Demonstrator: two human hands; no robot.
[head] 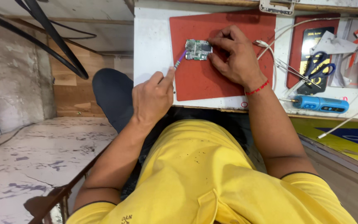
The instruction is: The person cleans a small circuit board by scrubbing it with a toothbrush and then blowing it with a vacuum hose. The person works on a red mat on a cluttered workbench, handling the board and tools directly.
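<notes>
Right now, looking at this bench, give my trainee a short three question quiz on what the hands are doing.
1. True or false: the right hand steadies the circuit board on the red mat.
2. What does the left hand hold? A) scissors B) a thin purple tool C) a cable
3. Which blue item lies at the bench's front edge, right of the mat?

Key: 1 true. 2 B, the purple tool. 3 the blue screwdriver.

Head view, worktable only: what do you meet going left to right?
Left hand holding a purple-handled tool → green circuit board on the red mat → right hand pinning the board → tweezers → blue-handled scissors.
</notes>
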